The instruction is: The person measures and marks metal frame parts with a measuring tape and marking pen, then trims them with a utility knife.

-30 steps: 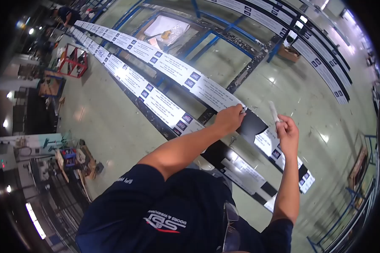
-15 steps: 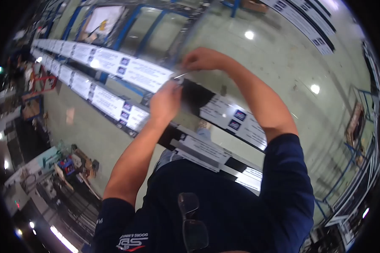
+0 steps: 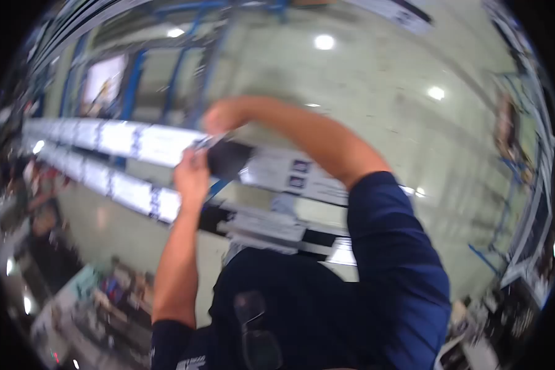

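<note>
Two long profiles run across the view, covered in white printed film with dark bare patches. My left hand (image 3: 192, 176) is closed at the edge of the far profile (image 3: 160, 145), beside its dark patch (image 3: 228, 158). Just beyond it, my right hand (image 3: 223, 117) is closed over the same spot. Something small and shiny (image 3: 208, 140) shows between the two hands, too blurred to name. The near profile (image 3: 259, 225) passes below my hands, close to my body.
Blue-framed racks (image 3: 132, 83) stand at the upper left. A cluttered bench (image 3: 83, 290) is at the lower left. Another film-covered profile (image 3: 398, 13) lies at the top. Metal frames (image 3: 530, 234) line the right side.
The whole view has turned and blurred. Both hands appear further left and still close together at the far profile, near the edge of its dark patch.
</note>
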Available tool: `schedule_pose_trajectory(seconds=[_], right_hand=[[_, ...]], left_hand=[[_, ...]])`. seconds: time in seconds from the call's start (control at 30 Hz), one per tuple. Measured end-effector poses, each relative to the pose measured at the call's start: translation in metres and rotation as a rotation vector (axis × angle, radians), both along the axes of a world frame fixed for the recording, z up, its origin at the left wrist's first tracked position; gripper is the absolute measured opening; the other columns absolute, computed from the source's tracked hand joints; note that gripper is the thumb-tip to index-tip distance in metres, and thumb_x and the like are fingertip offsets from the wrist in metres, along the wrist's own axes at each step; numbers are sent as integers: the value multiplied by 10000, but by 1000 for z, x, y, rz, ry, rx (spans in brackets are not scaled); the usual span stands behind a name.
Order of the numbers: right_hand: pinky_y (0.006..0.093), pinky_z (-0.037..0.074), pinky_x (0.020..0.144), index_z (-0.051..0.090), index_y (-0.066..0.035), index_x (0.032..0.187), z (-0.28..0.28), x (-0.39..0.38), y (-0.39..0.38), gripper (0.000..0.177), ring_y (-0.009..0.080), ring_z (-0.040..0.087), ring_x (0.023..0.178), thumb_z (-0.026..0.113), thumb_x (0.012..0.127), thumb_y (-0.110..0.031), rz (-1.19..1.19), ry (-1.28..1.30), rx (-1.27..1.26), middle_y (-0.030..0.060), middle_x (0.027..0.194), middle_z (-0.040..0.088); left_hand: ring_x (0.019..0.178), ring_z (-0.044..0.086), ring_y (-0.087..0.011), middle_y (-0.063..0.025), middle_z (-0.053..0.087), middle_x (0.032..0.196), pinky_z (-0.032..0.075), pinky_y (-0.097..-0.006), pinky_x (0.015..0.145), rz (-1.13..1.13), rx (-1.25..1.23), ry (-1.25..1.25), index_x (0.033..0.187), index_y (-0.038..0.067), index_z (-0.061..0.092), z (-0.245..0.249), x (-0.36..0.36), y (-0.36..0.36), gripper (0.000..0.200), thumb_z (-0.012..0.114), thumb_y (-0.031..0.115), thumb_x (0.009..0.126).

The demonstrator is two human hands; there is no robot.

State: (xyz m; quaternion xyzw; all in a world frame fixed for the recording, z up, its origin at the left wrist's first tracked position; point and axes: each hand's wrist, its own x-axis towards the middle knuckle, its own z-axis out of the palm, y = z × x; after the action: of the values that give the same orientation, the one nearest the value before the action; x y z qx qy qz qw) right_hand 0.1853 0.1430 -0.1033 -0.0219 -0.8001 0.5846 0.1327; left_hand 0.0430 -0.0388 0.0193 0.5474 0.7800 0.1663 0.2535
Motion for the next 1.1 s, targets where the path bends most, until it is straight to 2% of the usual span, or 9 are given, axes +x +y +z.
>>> schedule_pose_trajectory(seconds=[0.4, 0.47, 0.5, 0.57, 0.7, 0.77, 0.83, 1.0, 1.1], right_hand=[[304, 511, 775, 758, -51, 1022, 66, 18, -32, 212, 146, 663, 848, 669, 830, -61, -193, -371, -202, 56, 905, 737], [304, 512, 769, 759, -44, 1017, 80, 21, -31, 213, 149, 658, 840, 673, 822, -46, -170, -386, -156, 63, 913, 740], [304, 512, 769, 759, -44, 1017, 79, 19, -31, 213, 149, 658, 840, 673, 822, -46, -172, -384, -152, 63, 913, 740], [298, 513, 736, 760, -42, 997, 76, 14, -32, 203, 148, 651, 801, 662, 819, -35, -99, -329, -103, 63, 898, 742], [321, 531, 625, 801, -122, 958, 53, 1, -35, 266, 165, 663, 673, 663, 749, -33, 24, -413, -180, 41, 806, 756], [309, 538, 667, 803, -125, 935, 73, 8, -40, 230, 146, 671, 710, 667, 768, -46, 34, -379, 32, 44, 849, 769], [290, 519, 687, 777, -96, 964, 106, 31, -44, 170, 115, 633, 739, 681, 825, -86, -87, -391, -201, 15, 850, 735], [244, 474, 675, 727, -29, 1005, 163, 79, -68, 144, 74, 583, 771, 657, 885, -65, -400, -429, -455, -15, 857, 667], [223, 412, 590, 703, 0, 1014, 164, 95, -92, 124, 61, 521, 660, 624, 920, -18, -546, -388, -569, -8, 777, 622]], left_hand=[[704, 652, -387, -214, 651, 716, 493, -452, 700, 172, -61, -99, 947, 12, 610, 12, 1, -8, 276, 617, 286, 979], [566, 456, -99, -38, 526, 615, 386, -313, 536, 162, 36, -143, 854, 28, 558, 9, -1, -10, 267, 639, 235, 1000], [566, 456, -99, -38, 526, 615, 386, -313, 536, 161, 41, -142, 854, 28, 558, 8, -3, -10, 267, 639, 235, 1000], [712, 641, -350, -200, 647, 752, 494, -430, 708, 156, 69, -79, 938, 1, 593, 5, -9, -8, 291, 611, 288, 986], [716, 622, -304, -171, 626, 739, 485, -418, 711, 213, 178, -295, 933, 4, 581, 30, -14, 8, 290, 590, 285, 1004], [686, 607, -255, -135, 616, 713, 481, -391, 687, 198, 185, -241, 902, 13, 571, 22, -34, 13, 296, 592, 290, 1004], [630, 565, -138, -72, 601, 726, 445, -326, 568, 296, 112, -509, 848, 44, 534, 30, -42, 6, 324, 579, 313, 1022], [539, 451, -65, 28, 513, 725, 335, -233, 473, 385, 41, -1036, 1275, 126, 619, 51, -60, -42, 241, 509, 148, 1062], [522, 399, -54, 28, 485, 691, 294, -241, 453, 393, -80, -1088, 1249, 135, 628, 55, -82, -71, 268, 451, 94, 1051]])
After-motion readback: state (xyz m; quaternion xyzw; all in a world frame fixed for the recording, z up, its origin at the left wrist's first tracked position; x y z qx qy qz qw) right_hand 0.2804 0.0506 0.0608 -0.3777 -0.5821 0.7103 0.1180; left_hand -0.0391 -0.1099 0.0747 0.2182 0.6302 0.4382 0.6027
